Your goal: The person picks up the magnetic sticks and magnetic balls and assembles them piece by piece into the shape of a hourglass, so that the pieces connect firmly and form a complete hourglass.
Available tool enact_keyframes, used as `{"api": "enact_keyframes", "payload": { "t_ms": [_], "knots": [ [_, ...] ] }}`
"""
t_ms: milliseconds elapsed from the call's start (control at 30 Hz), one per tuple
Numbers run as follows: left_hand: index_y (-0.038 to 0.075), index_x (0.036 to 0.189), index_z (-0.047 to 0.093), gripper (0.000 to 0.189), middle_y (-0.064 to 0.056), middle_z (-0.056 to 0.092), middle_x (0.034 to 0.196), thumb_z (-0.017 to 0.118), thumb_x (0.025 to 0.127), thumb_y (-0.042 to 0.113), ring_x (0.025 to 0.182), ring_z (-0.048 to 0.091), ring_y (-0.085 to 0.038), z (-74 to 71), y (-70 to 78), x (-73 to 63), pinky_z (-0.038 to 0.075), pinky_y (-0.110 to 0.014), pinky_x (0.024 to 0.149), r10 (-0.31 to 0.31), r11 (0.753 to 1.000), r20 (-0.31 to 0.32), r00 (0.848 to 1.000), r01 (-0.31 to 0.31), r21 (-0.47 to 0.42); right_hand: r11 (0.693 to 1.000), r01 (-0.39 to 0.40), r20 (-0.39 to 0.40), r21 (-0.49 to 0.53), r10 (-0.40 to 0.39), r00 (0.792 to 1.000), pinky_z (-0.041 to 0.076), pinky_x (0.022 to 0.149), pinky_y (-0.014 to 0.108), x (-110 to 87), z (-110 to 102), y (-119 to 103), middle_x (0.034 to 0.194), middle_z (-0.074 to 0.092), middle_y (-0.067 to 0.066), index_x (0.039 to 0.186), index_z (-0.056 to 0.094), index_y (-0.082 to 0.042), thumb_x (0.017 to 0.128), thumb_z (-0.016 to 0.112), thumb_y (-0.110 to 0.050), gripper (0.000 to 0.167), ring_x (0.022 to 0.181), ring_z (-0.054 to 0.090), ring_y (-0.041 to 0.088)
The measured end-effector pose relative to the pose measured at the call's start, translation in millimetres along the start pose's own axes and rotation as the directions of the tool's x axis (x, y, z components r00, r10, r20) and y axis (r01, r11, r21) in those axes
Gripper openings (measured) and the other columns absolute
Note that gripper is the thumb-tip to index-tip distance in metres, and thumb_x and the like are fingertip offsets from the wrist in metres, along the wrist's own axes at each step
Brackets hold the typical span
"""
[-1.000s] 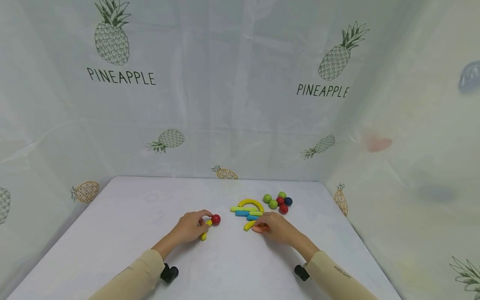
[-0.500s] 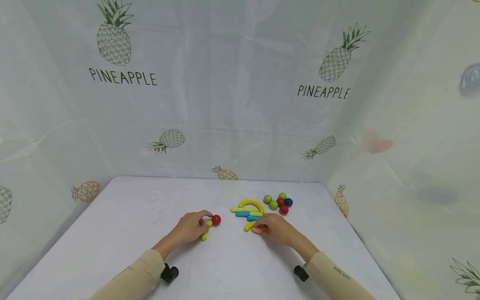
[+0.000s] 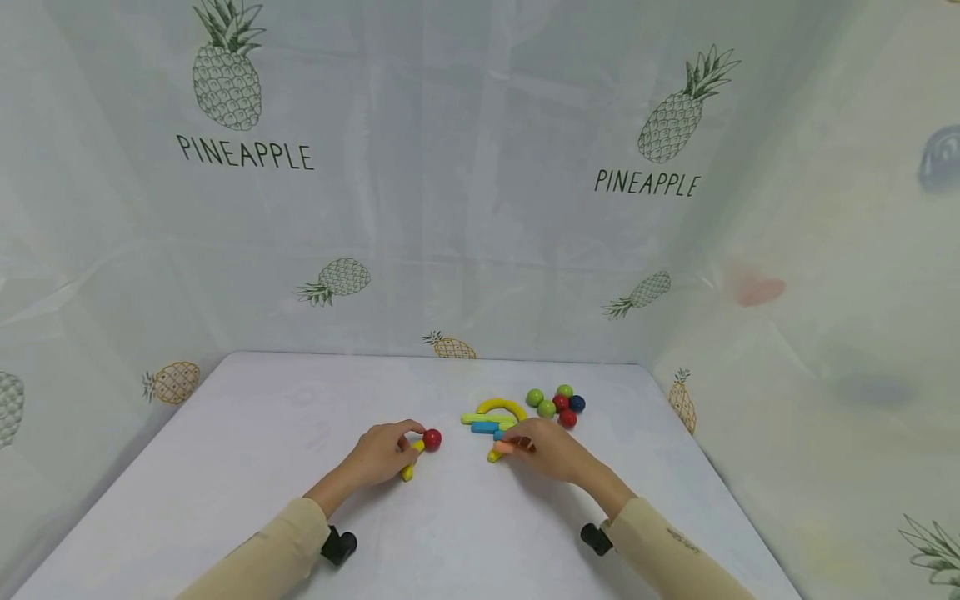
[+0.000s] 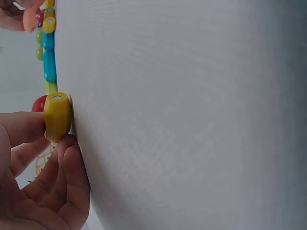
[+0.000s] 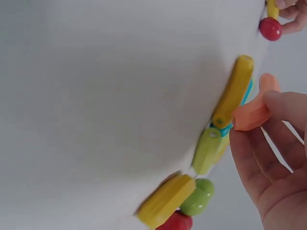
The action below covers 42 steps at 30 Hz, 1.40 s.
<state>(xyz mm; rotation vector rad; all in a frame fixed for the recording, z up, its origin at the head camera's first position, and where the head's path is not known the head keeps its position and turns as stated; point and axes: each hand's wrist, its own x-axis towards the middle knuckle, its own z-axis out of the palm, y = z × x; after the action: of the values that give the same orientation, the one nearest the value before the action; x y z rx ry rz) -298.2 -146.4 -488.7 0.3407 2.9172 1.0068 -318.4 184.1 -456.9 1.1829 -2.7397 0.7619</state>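
Note:
My left hand (image 3: 378, 454) pinches a yellow magnetic building rod (image 4: 58, 115) between thumb and fingers, low over the table. A red ball (image 3: 432, 439) touches the rod's far end. My right hand (image 3: 553, 450) pinches a curved orange magnetic rod (image 5: 253, 109), held raised off the surface. Beneath and beside it lies a short yellow rod (image 3: 492, 457), partly covered in the head view. Beyond are blue rods (image 3: 485, 427), a light-green rod (image 3: 486, 418) and a yellow arched rod (image 3: 504, 404), lying close together. My right fingers hide part of that group.
Behind the right hand, green balls (image 3: 547, 408), red balls (image 3: 567, 419) and a dark blue ball (image 3: 577, 403) sit clustered. The white table (image 3: 300, 400) ends at a pineapple-print curtain (image 3: 480, 208) along the back and right.
My right hand has lifted the orange rod and moved it slightly left and away from me, over the short yellow rod. The left hand, its yellow rod and the red ball stay put.

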Motion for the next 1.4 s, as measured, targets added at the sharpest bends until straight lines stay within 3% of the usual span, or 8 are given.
{"api": "enact_keyframes", "payload": {
  "t_ms": [167,433,667,1100,1400],
  "knots": [
    [0.020,0.132,0.070,0.036,0.004,0.064,0.087,0.076,0.097,0.017,0.075,0.057,-0.016,-0.9,-0.8,-0.4,0.052,-0.031,0.067,-0.003,1.000,-0.001,1.000,0.003,-0.001,0.999,-0.031,0.007,0.026,0.031,0.999,0.059,0.079,0.025,14.6,2,-9,0.098,0.079,0.000,0.113,0.081,-0.011,0.102,0.074,-0.021,0.016,0.084,0.065,0.006],
    [0.020,0.132,0.070,0.036,0.004,0.064,0.088,0.075,0.097,0.017,0.074,0.057,-0.015,-3.2,0.7,-1.9,0.052,-0.030,0.067,-0.010,1.000,0.000,1.000,0.010,-0.006,0.995,-0.066,-0.018,0.077,0.068,0.998,0.058,0.075,0.024,41.9,17,-23,0.111,0.077,0.003,0.120,0.079,-0.008,0.102,0.073,-0.017,0.021,0.082,0.066,0.009],
    [0.019,0.131,0.071,0.035,0.003,0.064,0.086,0.076,0.097,0.015,0.072,0.057,-0.015,-3.0,2.3,-2.4,0.051,-0.031,0.066,0.000,1.000,0.001,1.000,0.000,-0.019,0.973,-0.203,0.015,0.108,0.202,0.979,0.057,0.073,0.025,59.6,29,-32,0.115,0.075,0.005,0.126,0.076,-0.009,0.103,0.070,-0.016,0.025,0.083,0.064,0.012],
    [0.018,0.131,0.070,0.035,0.003,0.064,0.085,0.076,0.097,0.014,0.070,0.057,-0.014,-2.4,2.6,-2.8,0.049,-0.031,0.064,-0.003,1.000,0.001,1.000,0.003,-0.010,0.927,-0.322,0.073,0.193,0.314,0.947,0.053,0.076,0.030,69.8,48,-26,0.105,0.072,0.000,0.125,0.077,-0.014,0.101,0.067,-0.011,0.026,0.088,0.059,0.015],
    [0.018,0.131,0.070,0.035,0.003,0.064,0.084,0.076,0.097,0.014,0.070,0.056,-0.015,-2.5,1.8,-4.1,0.050,-0.031,0.065,0.000,1.000,0.001,1.000,0.000,-0.013,0.925,-0.321,0.094,0.203,0.308,0.947,0.051,0.077,0.031,74.1,52,-30,0.106,0.071,0.001,0.124,0.077,-0.013,0.102,0.065,-0.009,0.026,0.088,0.058,0.016]
  ]
}}
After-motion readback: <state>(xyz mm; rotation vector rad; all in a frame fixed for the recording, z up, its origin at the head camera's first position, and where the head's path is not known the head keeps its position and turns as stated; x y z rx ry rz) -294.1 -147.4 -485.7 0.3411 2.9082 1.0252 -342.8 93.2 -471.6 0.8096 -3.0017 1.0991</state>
